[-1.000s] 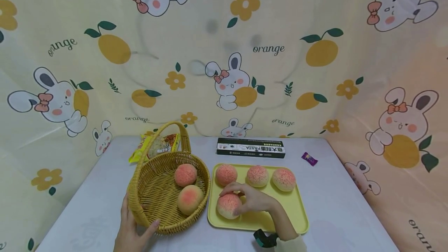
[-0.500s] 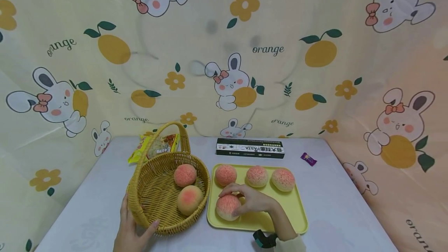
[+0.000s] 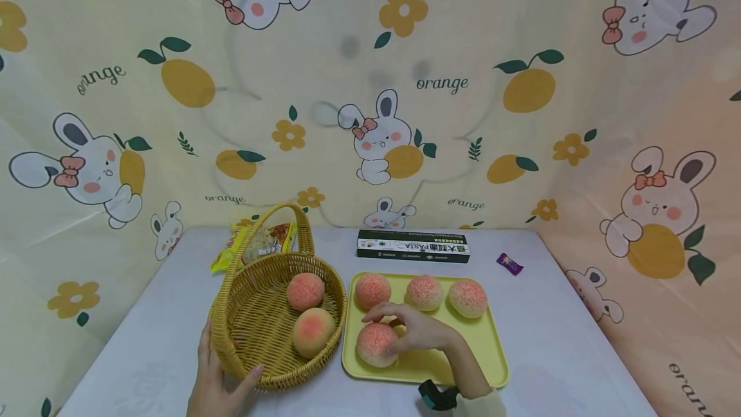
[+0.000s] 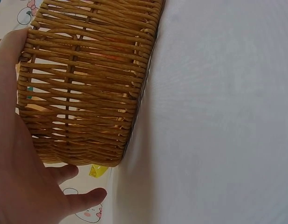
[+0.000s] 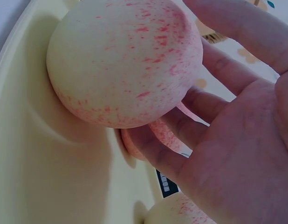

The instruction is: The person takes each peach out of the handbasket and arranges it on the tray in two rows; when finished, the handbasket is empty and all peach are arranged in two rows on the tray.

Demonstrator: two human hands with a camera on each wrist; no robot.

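My right hand (image 3: 413,330) holds a round pink-and-cream peach (image 3: 377,344) at the near left of the yellow tray (image 3: 440,375). Fingers lie over its far side, with the thumb on its near right side. In the right wrist view the speckled peach (image 5: 120,60) fills the space before the fingers, close over the tray. My left hand (image 3: 222,378) grips the wicker basket (image 3: 289,375) at its near left, thumb at the rim. The left wrist view shows the basket wall (image 4: 88,84) with two fingers spread beyond it. Inside the basket lie a pink peach (image 3: 305,291) and a yellowish peach (image 3: 314,332).
Along the tray's far side sit three more peaches, the middle peach (image 3: 424,293) among them. Behind stand a black-and-white pasta box (image 3: 413,246) and a yellow snack bag (image 3: 272,241), partly hidden by the basket handle. A purple wrapped candy (image 3: 509,264) lies at right.
Both hands, the basket and the peaches keep their places; only the head view has shifted very slightly.
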